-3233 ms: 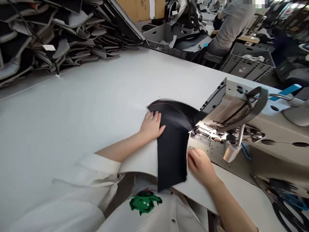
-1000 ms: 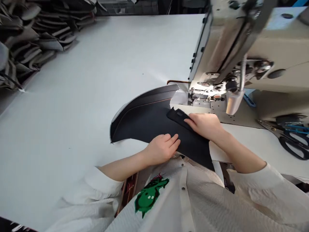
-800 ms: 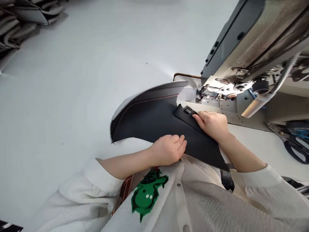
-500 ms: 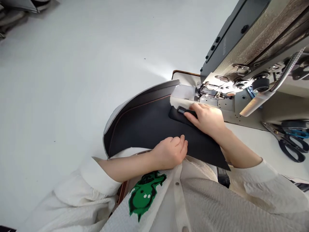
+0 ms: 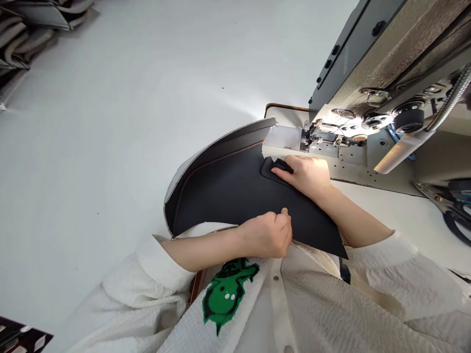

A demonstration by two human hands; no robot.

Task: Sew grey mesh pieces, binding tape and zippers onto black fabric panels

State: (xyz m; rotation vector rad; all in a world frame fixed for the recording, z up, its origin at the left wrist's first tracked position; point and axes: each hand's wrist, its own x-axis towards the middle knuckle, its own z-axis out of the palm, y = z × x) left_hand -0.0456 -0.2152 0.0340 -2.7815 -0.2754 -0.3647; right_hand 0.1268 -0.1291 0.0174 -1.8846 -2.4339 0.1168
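Observation:
A curved black leather panel (image 5: 224, 189) with an orange stitch line lies on the white table, its far end beside the needle area of the sewing machine (image 5: 368, 98). My right hand (image 5: 307, 174) presses a narrow black strip (image 5: 274, 169) onto the panel just in front of the presser foot, fingers closed on it. At the near edge of the panel my left hand (image 5: 270, 235) is curled shut, pinching the leather close to my body.
A white table (image 5: 110, 122) spreads to the left. Stacks of grey and black cut pieces (image 5: 22, 29) lie at the far left corner. Scissors (image 5: 451, 206) rest on the machine bed at the right edge.
The panel has turned from hanging over the table edge to lying flat by the needle. My right hand brought a black strip onto it; my left hand curled onto its near edge.

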